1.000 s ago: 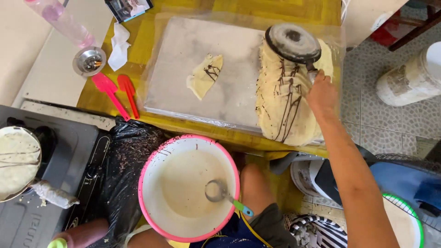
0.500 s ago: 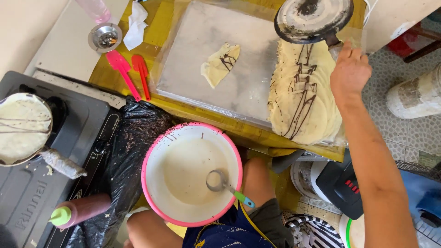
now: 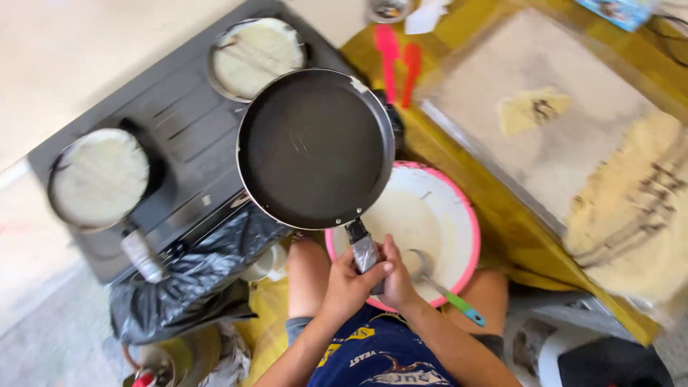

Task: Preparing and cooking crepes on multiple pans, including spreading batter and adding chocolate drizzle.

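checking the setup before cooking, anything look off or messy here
Little stands out: both hands hold the empty pan level above the bowl. One torn crepe scrap lies alone on the board, apart from the stack.

We note a low table under a yellow cloth (image 3: 517, 236); on it a grey tray (image 3: 545, 143), two red spatulas (image 3: 398, 61) near its left edge, and white paper scraps (image 3: 428, 12) at the far end. Left of the table, a dark stove top (image 3: 179, 129) bears two pans of pale batter (image 3: 100, 177) (image 3: 259, 54). A black plastic bag (image 3: 193, 279) lies crumpled on the floor (image 3: 50, 337).
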